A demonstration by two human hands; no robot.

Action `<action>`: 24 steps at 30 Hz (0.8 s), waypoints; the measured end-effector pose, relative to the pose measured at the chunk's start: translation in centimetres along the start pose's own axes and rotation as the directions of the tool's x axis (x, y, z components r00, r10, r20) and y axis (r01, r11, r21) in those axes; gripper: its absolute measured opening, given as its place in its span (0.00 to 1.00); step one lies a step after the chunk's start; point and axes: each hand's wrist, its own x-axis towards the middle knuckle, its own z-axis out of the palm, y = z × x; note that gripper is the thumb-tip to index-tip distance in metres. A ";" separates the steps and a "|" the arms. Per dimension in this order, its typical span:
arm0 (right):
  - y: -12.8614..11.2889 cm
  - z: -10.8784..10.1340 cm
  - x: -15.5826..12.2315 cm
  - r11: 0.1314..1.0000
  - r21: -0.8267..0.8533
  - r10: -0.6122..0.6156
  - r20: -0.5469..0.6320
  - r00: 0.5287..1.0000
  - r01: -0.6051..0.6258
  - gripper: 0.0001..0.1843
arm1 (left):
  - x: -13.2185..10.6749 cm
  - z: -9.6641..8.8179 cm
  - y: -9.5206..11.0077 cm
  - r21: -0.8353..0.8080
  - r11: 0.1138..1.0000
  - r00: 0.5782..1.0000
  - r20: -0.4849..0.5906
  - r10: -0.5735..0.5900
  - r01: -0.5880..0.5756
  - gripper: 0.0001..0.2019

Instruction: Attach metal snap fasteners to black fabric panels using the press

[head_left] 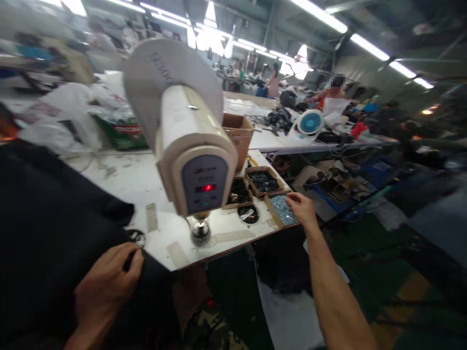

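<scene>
My left hand [113,277] lies on a large black cloth [54,228] at the left, with its thumb and forefinger closed at the cloth's edge. Beside its fingertips is a small round holder [137,237] set in the table. My right hand [302,210] reaches to the right corner of a shallow cardboard box [273,214] of small silvery metal pieces [282,208]. Its fingers are pinched together; whatever they hold is too small to see. Between the hands stands a cream machine [197,146] with a red lit display, above a round metal die [200,232].
Two more shallow boxes of dark small parts, a near one [239,192] and a far one [263,180], stand behind the silvery pieces. A taller carton [239,136] is behind the machine. Further back are a fan [309,124], plastic bags [69,112] and a co-worker [324,97].
</scene>
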 end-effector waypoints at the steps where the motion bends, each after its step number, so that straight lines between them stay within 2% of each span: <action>1: -0.7 0.5 -0.6 0.999 0.032 -0.007 -0.009 1.000 0.007 0.22 | -0.1 -0.1 0.0 0.038 0.999 1.000 0.021 -0.023 0.022 0.11; 3: -2.6 2.1 -2.1 0.988 0.152 -0.025 -0.028 0.999 0.029 0.23 | -0.2 -0.2 0.1 0.031 0.999 0.999 0.040 -0.027 0.025 0.10; 5: -5.0 4.5 -4.4 0.950 0.313 -0.026 0.019 0.999 0.018 0.23 | -0.1 -0.3 0.1 0.032 0.998 0.998 0.043 -0.047 0.046 0.10; 8: -9.1 8.8 -8.7 0.850 0.517 0.003 0.196 0.981 -0.105 0.23 | -0.3 -0.5 0.2 0.028 0.997 0.997 0.045 -0.069 0.068 0.09; 10: -11.5 11.7 -11.2 0.775 0.599 0.016 0.298 0.954 -0.200 0.18 | -0.4 -0.7 0.3 0.026 0.997 0.996 0.042 -0.074 0.073 0.09; 14: -14.3 16.0 -13.6 0.662 0.664 0.042 0.431 0.901 -0.348 0.16 | -0.4 -0.8 0.2 0.024 0.998 0.998 0.034 -0.054 0.053 0.08; 19: -15.6 17.4 -14.3 0.578 0.679 0.047 0.526 0.849 -0.453 0.17 | -0.4 -0.7 0.1 0.019 0.999 0.999 0.018 -0.051 0.050 0.08; 24: -15.3 17.4 -14.1 0.626 0.641 0.013 0.560 0.828 -0.444 0.16 | -0.4 -0.8 0.2 0.018 0.998 0.998 0.028 -0.063 0.063 0.09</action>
